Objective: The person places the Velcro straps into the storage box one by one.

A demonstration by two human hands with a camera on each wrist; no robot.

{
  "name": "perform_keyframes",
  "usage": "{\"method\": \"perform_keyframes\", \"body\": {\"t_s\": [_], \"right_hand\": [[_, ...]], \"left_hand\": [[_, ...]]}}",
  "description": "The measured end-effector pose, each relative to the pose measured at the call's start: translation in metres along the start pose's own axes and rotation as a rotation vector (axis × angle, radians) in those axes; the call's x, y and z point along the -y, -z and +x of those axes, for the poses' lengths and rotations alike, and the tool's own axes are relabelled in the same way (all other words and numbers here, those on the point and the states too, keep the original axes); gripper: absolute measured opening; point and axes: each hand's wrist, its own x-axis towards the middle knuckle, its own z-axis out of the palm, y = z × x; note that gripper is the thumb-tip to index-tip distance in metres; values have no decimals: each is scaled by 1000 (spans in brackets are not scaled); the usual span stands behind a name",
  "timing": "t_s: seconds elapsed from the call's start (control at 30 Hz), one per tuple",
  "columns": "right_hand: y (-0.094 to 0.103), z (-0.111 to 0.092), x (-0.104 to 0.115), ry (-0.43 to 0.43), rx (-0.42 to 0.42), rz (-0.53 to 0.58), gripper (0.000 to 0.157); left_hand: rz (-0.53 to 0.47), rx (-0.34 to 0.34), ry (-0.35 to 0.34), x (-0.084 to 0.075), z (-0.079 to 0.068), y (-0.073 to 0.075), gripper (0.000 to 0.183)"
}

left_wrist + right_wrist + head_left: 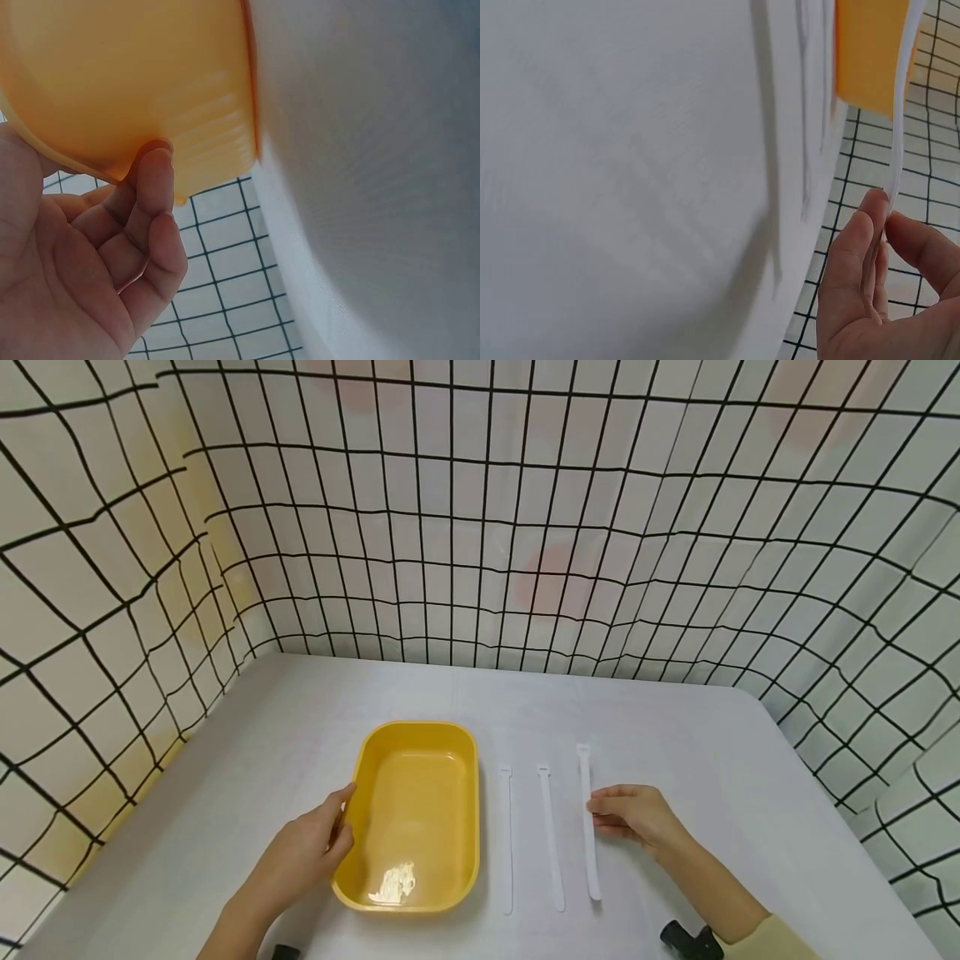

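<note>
My left hand (303, 856) grips the left rim of a yellow plastic tray (474, 827). In the left wrist view, the fingers of this hand (97, 255) lie against the outer wall of the tray (150, 67), and the thumb is mostly hidden. Between thumb and fingers, my right hand (637, 817) pinches a white cable tie (589, 852) with a slotted head. The right wrist view shows this cable tie (897, 135) held up off the table, its shadow beside it. Two more white cable ties, a middle one (551, 839) and a thinner one (507, 843), lie lengthwise between tray and right hand.
A white table (660, 718) with rounded far corners carries everything. Black wire mesh (487, 518) with pale sheeting behind it rises at the back and both sides. Black wrist-worn devices show near the front edge, the clearer one (693, 941) by the right sleeve.
</note>
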Motion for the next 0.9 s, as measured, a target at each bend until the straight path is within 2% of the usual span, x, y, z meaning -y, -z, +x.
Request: {"method": "perform_keyframes", "body": {"t_s": [0.37,0.9], "right_hand": [[-9,-13,10,28,125,63,29],[-19,-23,20,41,203,112,18]], "left_hand": [[-4,-16,-28,1,-1,-1,49],[-10,-4,-17,1,-1,1,49]]}}
